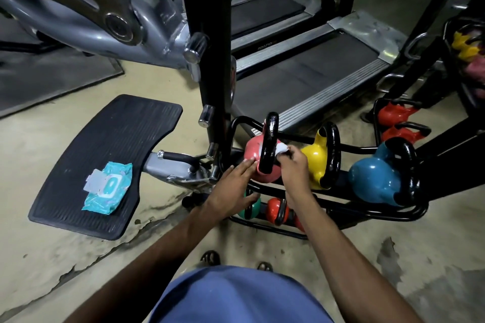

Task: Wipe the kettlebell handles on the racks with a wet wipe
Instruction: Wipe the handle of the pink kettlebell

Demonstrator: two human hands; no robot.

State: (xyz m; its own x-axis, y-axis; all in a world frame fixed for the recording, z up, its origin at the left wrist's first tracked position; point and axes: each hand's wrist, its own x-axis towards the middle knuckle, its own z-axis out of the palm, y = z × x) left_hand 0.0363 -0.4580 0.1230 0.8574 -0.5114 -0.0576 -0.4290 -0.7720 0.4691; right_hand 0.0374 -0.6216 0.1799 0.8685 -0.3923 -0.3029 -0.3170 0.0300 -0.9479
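Note:
A pink kettlebell (pixel 252 151) with a black handle (pixel 270 139) sits at the left end of a low black rack (pixel 367 214). My right hand (pixel 294 166) pinches a white wet wipe (pixel 282 148) against the right side of that handle. With straight fingers, my left hand (pixel 232 193) touches the pink bell's lower left side. To the right on the same shelf stand a yellow kettlebell (pixel 316 162) and a blue kettlebell (pixel 375 181), both with black handles.
A teal wet wipe pack (pixel 107 186) lies on a black ribbed footplate (pixel 110 160) at the left. Small green (pixel 250 211) and red (pixel 274 211) kettlebells sit on the lower shelf. More red kettlebells (pixel 393 115) stand on a second rack at the right. Treadmills (pixel 301 71) lie behind.

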